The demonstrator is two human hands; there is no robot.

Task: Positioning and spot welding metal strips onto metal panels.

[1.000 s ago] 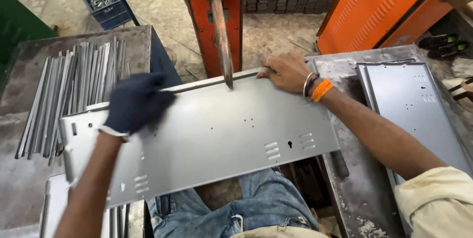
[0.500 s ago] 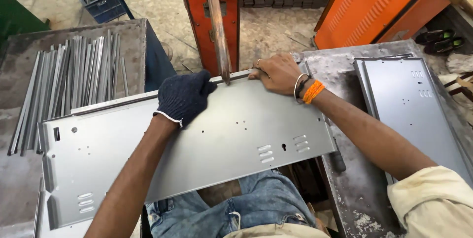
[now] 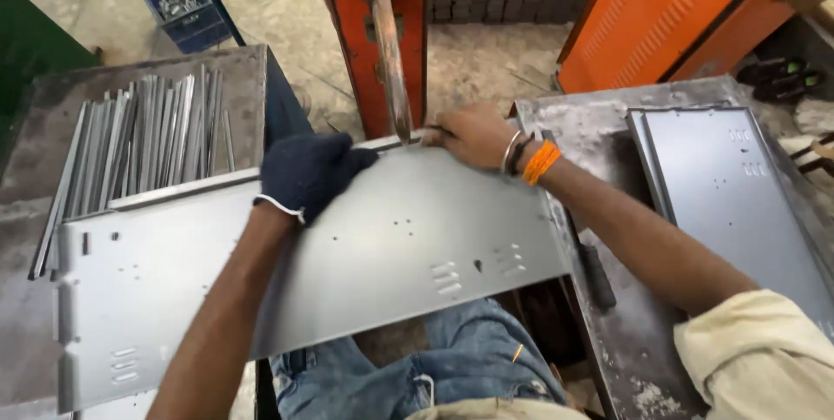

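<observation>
A long grey sheet-metal panel [image 3: 391,255] with punched holes and small louvres lies across my lap, under a vertical metal electrode arm [image 3: 389,55] of an orange machine. My left hand [image 3: 308,172], in a dark blue glove, presses flat on the panel's far edge just left of the arm's tip. On the same edge, right of the tip, rests my bare right hand [image 3: 469,135] with an orange wristband and bangle, fingers pinching the panel's rim.
Several thin metal strips [image 3: 143,146] lie on a grey table at the left. Stacked similar panels [image 3: 738,194] sit on the table at the right. A blue crate [image 3: 187,7] stands on the floor at the back left, and an orange cabinet [image 3: 669,12] stands behind.
My gloved left hand has slid right along the panel's far edge toward the electrode arm. The panel has shifted left beneath the arm, and my right hand has stayed on the edge.
</observation>
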